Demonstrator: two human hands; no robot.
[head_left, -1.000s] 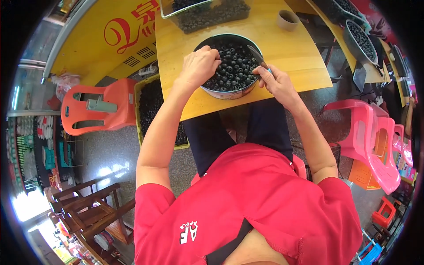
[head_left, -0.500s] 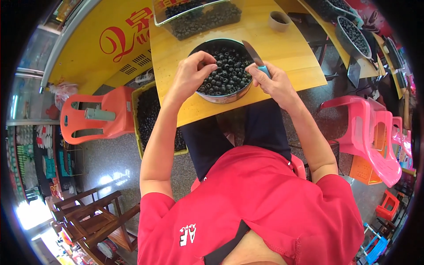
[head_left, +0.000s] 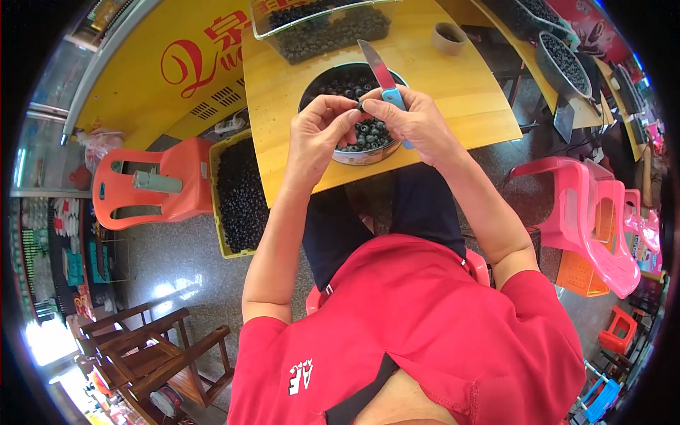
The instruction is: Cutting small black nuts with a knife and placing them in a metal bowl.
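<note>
Above a round tin [head_left: 365, 159] of small dark round fruits [head_left: 370, 133], my two hands meet fingertip to fingertip. One dark fruit [head_left: 360, 106] shows between them, mostly covered by the fingers. My left hand [head_left: 317, 138] pinches it with thumb and forefinger. In my right hand [head_left: 419, 129] is a knife [head_left: 390, 98] with a light blue handle, its blade pointing up and away to the left. The right thumb reaches to the same fruit. The tin stands at the near edge of a yellow wooden table [head_left: 453, 92].
A clear plastic box [head_left: 333, 37] of dark fruits and a small brown cup [head_left: 449, 40] stand farther back on the table. Left of it are a yellow crate [head_left: 215, 177] of dark fruits and an orange chair [head_left: 188, 180]. Pink chairs [head_left: 567, 205] stand at right.
My left hand has moved right and my right hand left, so their fingertips now meet over the tin. The knife has shifted left with its blade more upright, and a fruit is now between the fingers.
</note>
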